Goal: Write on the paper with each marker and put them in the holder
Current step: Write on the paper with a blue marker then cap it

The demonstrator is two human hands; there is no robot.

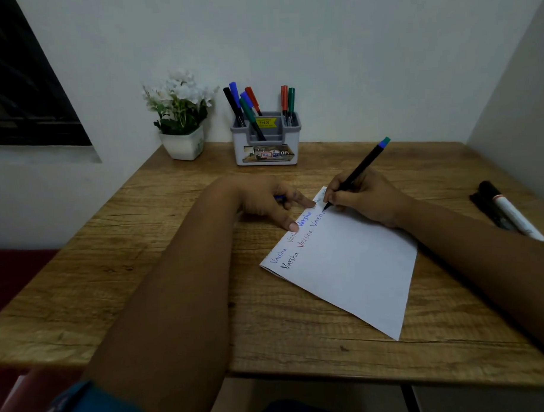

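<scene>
— What are the hands doing?
— The right hand (361, 199) grips a black marker (357, 172), tip on the paper (346, 265) (words already written along its far edge). The left hand (264, 203) pins the paper, fingers curled round a blue cap (279, 197).
— The holder (266, 139)?
— At the tabletop's (144, 287) back, markers in it.

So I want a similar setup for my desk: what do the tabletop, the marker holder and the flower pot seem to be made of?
The tabletop looks like wood or wood-grain laminate, matt, with grain lines and knots showing. The marker holder seems moulded plastic, white body with grey top, slightly glossy, stickers on it. The flower pot is smooth and white: glazed ceramic or plastic, hard to tell.
</scene>
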